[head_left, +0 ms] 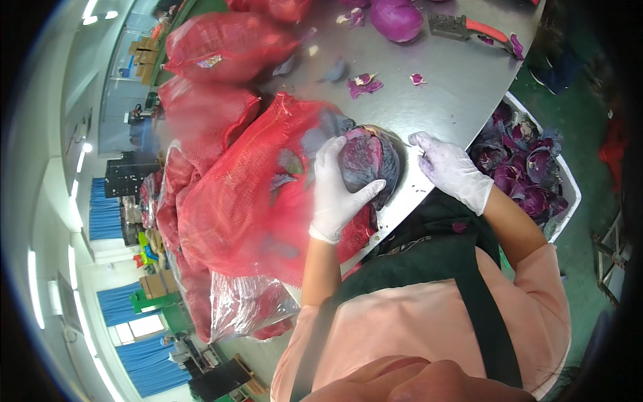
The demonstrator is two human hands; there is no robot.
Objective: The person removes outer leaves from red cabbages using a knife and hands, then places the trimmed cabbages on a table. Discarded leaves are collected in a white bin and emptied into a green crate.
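Note:
My left hand [335,194], in a white glove, grips a red cabbage [370,161] with dark outer leaves at the steel table's near edge, beside a red mesh sack [228,194] with more cabbage inside. Just right of the cabbage, my gloved right hand [442,167] is over the table edge, fingers loosely bent and apart, with nothing visible in them. Farther back on the steel table [445,87] lie a peeled purple cabbage [395,19], torn leaf scraps [365,87] and a black tool with a red handle [469,28].
More red mesh sacks [221,47] are piled along the left of the table, with clear plastic wrap [238,301] below them. A white bin [568,184] full of purple leaves stands beyond the table edge at right. A metal frame [609,254] is on the green floor at far right.

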